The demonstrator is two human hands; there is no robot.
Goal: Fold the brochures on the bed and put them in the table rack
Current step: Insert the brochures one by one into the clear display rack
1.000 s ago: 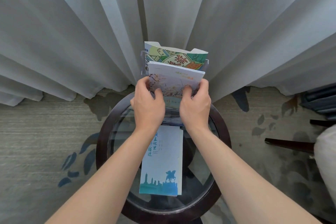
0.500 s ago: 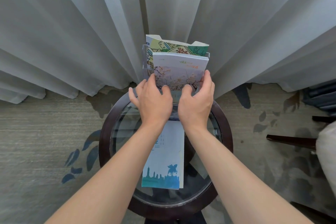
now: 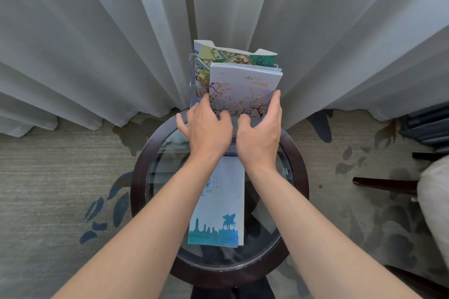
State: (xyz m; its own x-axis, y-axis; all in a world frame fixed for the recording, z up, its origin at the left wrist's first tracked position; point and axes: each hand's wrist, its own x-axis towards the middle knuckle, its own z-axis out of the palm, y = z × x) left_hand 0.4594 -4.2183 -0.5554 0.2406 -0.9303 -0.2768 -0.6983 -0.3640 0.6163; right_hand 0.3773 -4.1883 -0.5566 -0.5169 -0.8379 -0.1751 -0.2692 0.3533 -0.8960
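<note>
A folded brochure with a blossom picture [image 3: 243,87] stands upright in the clear table rack [image 3: 192,80], in front of a green illustrated brochure [image 3: 233,56]. My left hand [image 3: 206,128] touches the blossom brochure's lower left edge with relaxed, spread fingers. On the other side, my right hand [image 3: 261,133] has a straight finger along the brochure's right edge and its thumb near the bottom. A third brochure with a blue skyline [image 3: 218,216] lies flat on the glass, partly under my forearms.
The rack stands at the far rim of a small round glass table with a dark wooden frame [image 3: 138,192]. Grey curtains [image 3: 97,43] hang right behind it. A dark chair leg [image 3: 384,183] and a pale cushion [image 3: 435,196] are on the right, over patterned carpet.
My hands held the blossom brochure by its lower part a second ago. Their fingers have since loosened and spread along its sides, and the brochure now stands upright in the rack.
</note>
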